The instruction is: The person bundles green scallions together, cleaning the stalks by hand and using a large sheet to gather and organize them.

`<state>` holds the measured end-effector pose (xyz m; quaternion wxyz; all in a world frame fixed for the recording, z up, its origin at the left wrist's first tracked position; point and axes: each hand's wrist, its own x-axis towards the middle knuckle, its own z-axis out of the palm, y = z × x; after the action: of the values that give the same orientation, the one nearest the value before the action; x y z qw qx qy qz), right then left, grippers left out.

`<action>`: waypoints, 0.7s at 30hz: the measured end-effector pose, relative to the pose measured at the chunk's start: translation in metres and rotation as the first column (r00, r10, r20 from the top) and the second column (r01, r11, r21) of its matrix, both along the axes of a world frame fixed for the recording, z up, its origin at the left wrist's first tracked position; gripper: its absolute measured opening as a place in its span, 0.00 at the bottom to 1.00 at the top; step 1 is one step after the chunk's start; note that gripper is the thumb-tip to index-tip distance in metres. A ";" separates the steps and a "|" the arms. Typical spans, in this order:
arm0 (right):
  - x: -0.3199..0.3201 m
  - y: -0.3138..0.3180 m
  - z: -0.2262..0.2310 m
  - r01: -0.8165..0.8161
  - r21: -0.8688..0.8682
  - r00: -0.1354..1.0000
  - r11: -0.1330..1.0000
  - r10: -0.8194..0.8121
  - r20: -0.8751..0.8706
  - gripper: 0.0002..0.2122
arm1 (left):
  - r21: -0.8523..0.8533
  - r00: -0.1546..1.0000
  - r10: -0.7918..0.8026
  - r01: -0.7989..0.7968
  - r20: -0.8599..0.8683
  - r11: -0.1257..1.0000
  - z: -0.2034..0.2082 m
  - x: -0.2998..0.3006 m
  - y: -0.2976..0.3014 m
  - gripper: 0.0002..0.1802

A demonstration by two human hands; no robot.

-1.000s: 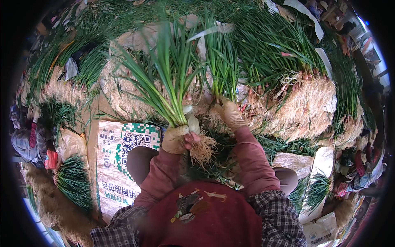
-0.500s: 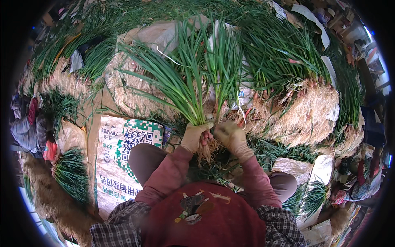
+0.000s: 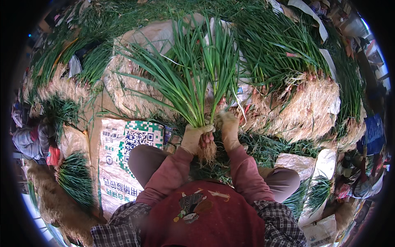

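Both my hands wear pale gloves. My left hand [image 3: 194,136] is closed around the lower stems of a bunch of spring onions [image 3: 193,96], with long green leaves fanning up and left. Reddish bulbs and tan roots [image 3: 207,150] hang below its fingers. Just right of it, my right hand [image 3: 227,125] has its fingers curled in at the base of a second, upright clump of spring onions [image 3: 221,57]. What lies between those fingers is hidden. A thin white strip [image 3: 237,101] curves down beside the right hand.
Large heaps of spring onions [image 3: 304,107] with roots facing me lie ahead on the right, others [image 3: 135,88] on the left. A printed white sack [image 3: 113,164] lies by my left knee. Small bunches [image 3: 319,191] rest at right. Another person [image 3: 31,138] sits far left.
My right hand has moved slightly left and up, closer to my left hand, and its forearm is straighter. The left hand keeps its hold on the bunch.
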<state>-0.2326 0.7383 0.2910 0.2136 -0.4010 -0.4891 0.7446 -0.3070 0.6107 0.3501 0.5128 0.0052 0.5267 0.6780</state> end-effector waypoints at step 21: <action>0.047 0.034 0.044 -0.968 0.060 0.130 0.242 0.287 0.949 0.15 | 0.245 0.979 0.146 -0.108 -0.142 0.964 0.038 -0.020 -0.010 0.08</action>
<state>-0.1858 0.7721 0.3352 -0.2885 -0.2756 -0.8900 0.2206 -0.3269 0.6010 0.3880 0.4203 0.0859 0.4808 0.7647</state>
